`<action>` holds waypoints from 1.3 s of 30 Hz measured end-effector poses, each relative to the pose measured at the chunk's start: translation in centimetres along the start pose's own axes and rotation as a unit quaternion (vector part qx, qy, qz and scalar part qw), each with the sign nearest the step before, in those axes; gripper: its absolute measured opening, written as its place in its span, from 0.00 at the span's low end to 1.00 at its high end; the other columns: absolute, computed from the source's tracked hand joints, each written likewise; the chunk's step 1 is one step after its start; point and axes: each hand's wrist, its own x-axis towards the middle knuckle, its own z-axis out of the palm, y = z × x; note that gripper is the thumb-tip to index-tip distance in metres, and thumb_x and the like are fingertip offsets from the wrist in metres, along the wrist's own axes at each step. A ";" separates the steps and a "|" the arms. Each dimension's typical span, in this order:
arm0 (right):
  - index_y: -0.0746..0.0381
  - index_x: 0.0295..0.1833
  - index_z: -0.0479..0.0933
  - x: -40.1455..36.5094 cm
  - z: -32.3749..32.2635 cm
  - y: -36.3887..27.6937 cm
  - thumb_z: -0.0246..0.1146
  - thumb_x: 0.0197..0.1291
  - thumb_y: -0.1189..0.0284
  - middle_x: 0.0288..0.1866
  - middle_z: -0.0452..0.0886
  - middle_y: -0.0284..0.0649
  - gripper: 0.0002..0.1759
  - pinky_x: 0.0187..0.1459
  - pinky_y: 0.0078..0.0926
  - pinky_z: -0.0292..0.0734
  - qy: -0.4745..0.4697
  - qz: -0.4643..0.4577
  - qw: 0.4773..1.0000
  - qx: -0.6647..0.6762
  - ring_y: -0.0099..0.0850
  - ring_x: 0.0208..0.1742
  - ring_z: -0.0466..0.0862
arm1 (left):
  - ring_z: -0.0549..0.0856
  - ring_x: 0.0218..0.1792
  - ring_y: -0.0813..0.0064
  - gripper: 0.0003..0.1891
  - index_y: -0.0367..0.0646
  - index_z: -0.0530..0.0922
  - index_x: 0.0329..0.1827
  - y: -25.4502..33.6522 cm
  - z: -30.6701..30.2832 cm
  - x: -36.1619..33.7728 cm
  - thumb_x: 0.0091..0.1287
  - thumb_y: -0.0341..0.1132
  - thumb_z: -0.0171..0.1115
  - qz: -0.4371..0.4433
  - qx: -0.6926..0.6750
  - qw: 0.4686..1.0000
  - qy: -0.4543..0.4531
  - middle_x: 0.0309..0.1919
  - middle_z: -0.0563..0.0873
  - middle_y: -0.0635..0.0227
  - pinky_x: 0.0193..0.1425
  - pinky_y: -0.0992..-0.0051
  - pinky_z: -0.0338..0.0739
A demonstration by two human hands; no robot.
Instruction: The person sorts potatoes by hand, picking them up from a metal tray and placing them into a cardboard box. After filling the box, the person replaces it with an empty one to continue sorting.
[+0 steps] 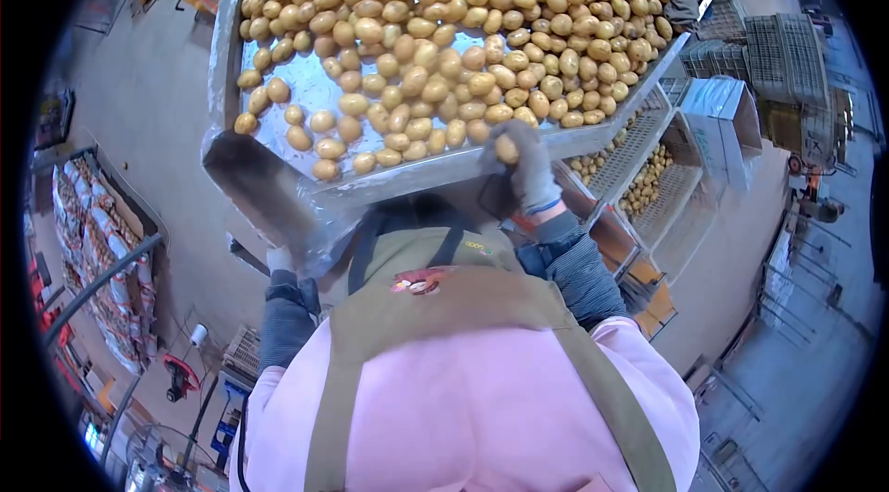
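Observation:
A mass of small yellow-brown potatoes [435, 56] covers most of a metal sorting table [389, 175] in front of me. At its front edge, my right hand [530, 168], in a grey glove, is closed around a single potato [507, 149]. My left hand [281, 258] is low beside the dark-lined chute [264, 186] at the table's left front corner. Its fingers are hidden behind the chute and the clear plastic [333, 237] there, so what it holds or touches does not show.
Below the table's right side stand plastic crates [671, 191] with potatoes in them. A carton lined with plastic [727, 126] is beside them, and stacked crates [787, 56] rise farther right. On the left floor lies a pallet of filled bags [106, 260].

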 end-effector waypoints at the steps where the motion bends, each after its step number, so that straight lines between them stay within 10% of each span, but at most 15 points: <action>1: 0.62 0.56 0.77 0.4 -0.6 -1.2 0.59 0.67 0.69 0.48 0.83 0.42 0.14 0.33 0.27 0.84 0.013 -0.031 0.999 -0.034 0.32 0.46 0.86 | 0.90 0.40 0.57 0.21 0.33 0.77 0.62 0.1 0.8 -0.5 0.67 0.31 0.63 -0.026 -0.002 0.999 -0.032 0.37 0.89 0.58 0.39 0.64 0.84; 6: 0.59 0.81 0.59 6.8 1.8 -1.4 0.68 0.53 0.76 0.78 0.64 0.52 0.48 0.55 0.31 0.84 0.013 -0.001 0.982 -0.188 0.35 0.63 0.81 | 0.90 0.44 0.55 0.26 0.33 0.73 0.67 -0.6 3.2 0.1 0.67 0.33 0.63 -0.093 -0.026 0.980 -0.175 0.46 0.88 0.52 0.46 0.62 0.85; 8: 0.57 0.82 0.58 9.8 5.1 1.8 0.68 0.50 0.72 0.80 0.61 0.54 0.50 0.68 0.37 0.75 0.039 -0.240 0.865 -0.438 0.43 0.75 0.72 | 0.88 0.50 0.53 0.27 0.33 0.71 0.69 0.0 3.7 0.5 0.69 0.34 0.62 -0.003 0.011 0.997 -0.078 0.52 0.86 0.49 0.52 0.61 0.84; 10: 0.53 0.81 0.60 9.3 7.2 1.9 0.68 0.50 0.70 0.81 0.59 0.56 0.49 0.76 0.41 0.64 0.007 -0.192 0.854 -0.484 0.53 0.80 0.61 | 0.85 0.56 0.49 0.27 0.33 0.69 0.70 7.3 3.0 -1.6 0.70 0.35 0.62 0.142 0.079 0.975 0.154 0.57 0.83 0.45 0.58 0.60 0.82; 12: 0.54 0.75 0.69 7.0 7.2 1.3 0.65 0.55 0.72 0.81 0.59 0.57 0.38 0.75 0.39 0.65 -0.002 -0.196 0.846 -0.496 0.55 0.79 0.62 | 0.76 0.68 0.52 0.28 0.34 0.68 0.73 21.8 -0.9 -7.4 0.72 0.34 0.60 0.338 0.109 0.918 0.175 0.67 0.77 0.46 0.71 0.61 0.71; 14: 0.54 0.71 0.74 5.5 5.5 2.4 0.63 0.57 0.73 0.81 0.58 0.57 0.33 0.76 0.41 0.64 -0.011 -0.199 0.881 -0.428 0.54 0.80 0.62 | 0.73 0.71 0.55 0.27 0.35 0.68 0.74 32.9 -1.5 -11.8 0.73 0.33 0.58 0.287 -0.074 0.954 -0.044 0.69 0.76 0.49 0.76 0.62 0.65; 15: 0.59 0.64 0.79 4.6 4.2 3.6 0.61 0.62 0.74 0.68 0.76 0.55 0.23 0.61 0.38 0.79 0.052 -0.317 0.833 -0.450 0.46 0.64 0.81 | 0.72 0.72 0.52 0.28 0.36 0.69 0.74 35.6 -0.2 -11.2 0.72 0.35 0.59 0.346 -0.069 0.931 -0.096 0.72 0.73 0.49 0.77 0.61 0.65; 18: 0.64 0.59 0.81 2.2 2.7 2.7 0.59 0.67 0.75 0.45 0.86 0.41 0.16 0.43 0.25 0.82 0.055 0.081 0.979 -0.178 0.30 0.42 0.85 | 0.71 0.73 0.52 0.30 0.41 0.68 0.75 44.2 5.6 -8.4 0.72 0.40 0.60 0.537 -0.009 0.837 -0.101 0.75 0.70 0.49 0.78 0.60 0.64; 20: 0.65 0.57 0.82 1.6 3.1 3.3 0.59 0.70 0.72 0.36 0.83 0.36 0.14 0.33 0.21 0.77 0.026 0.053 0.989 -0.139 0.22 0.32 0.80 | 0.68 0.76 0.52 0.34 0.46 0.65 0.78 49.6 9.5 -5.8 0.70 0.42 0.64 0.626 0.016 0.778 -0.061 0.76 0.68 0.49 0.80 0.61 0.61; 26: 0.65 0.58 0.81 1.6 6.8 1.9 0.60 0.72 0.69 0.35 0.84 0.36 0.15 0.27 0.20 0.75 -0.031 0.059 0.987 -0.146 0.21 0.26 0.79 | 0.75 0.67 0.48 0.39 0.59 0.73 0.71 56.8 11.2 -8.5 0.54 0.55 0.77 0.516 0.342 0.784 -0.035 0.70 0.72 0.55 0.68 0.56 0.76; 30: 0.65 0.59 0.80 1.9 7.8 1.4 0.58 0.72 0.69 0.39 0.85 0.37 0.16 0.31 0.19 0.77 -0.072 0.102 0.989 -0.074 0.20 0.29 0.81 | 0.84 0.53 0.64 0.32 0.52 0.78 0.62 56.8 12.2 -4.0 0.54 0.47 0.80 0.403 0.105 0.873 -0.255 0.52 0.83 0.58 0.58 0.61 0.80; 31: 0.65 0.60 0.80 2.3 7.9 1.0 0.58 0.72 0.68 0.41 0.86 0.38 0.17 0.34 0.19 0.80 -0.088 0.111 0.987 -0.071 0.21 0.32 0.83 | 0.84 0.43 0.72 0.26 0.48 0.78 0.57 56.8 11.5 -3.7 0.58 0.44 0.77 0.462 -0.029 0.868 -0.181 0.43 0.85 0.62 0.49 0.67 0.82; 33: 0.65 0.66 0.76 3.5 7.2 2.1 0.62 0.68 0.70 0.48 0.86 0.41 0.22 0.48 0.24 0.81 -0.178 -0.024 0.971 -0.156 0.26 0.47 0.84 | 0.80 0.32 0.77 0.18 0.45 0.76 0.54 56.2 8.0 -2.5 0.62 0.35 0.70 0.291 -0.325 0.866 -0.245 0.37 0.80 0.68 0.32 0.74 0.78; 37: 0.64 0.75 0.69 4.3 8.8 2.5 0.69 0.57 0.77 0.65 0.79 0.43 0.38 0.67 0.30 0.72 -0.239 0.024 0.969 0.051 0.32 0.70 0.74 | 0.83 0.47 0.70 0.09 0.37 0.78 0.50 47.8 2.0 -7.5 0.74 0.31 0.53 0.561 -0.097 0.794 -0.211 0.49 0.82 0.66 0.53 0.70 0.79; 39: 0.64 0.76 0.67 3.9 9.9 1.5 0.72 0.51 0.79 0.71 0.74 0.42 0.43 0.70 0.31 0.69 -0.250 -0.092 0.963 -0.038 0.33 0.74 0.69 | 0.77 0.67 0.55 0.21 0.38 0.74 0.68 45.0 2.2 -15.4 0.74 0.36 0.58 0.416 0.047 0.847 -0.328 0.63 0.80 0.53 0.72 0.65 0.69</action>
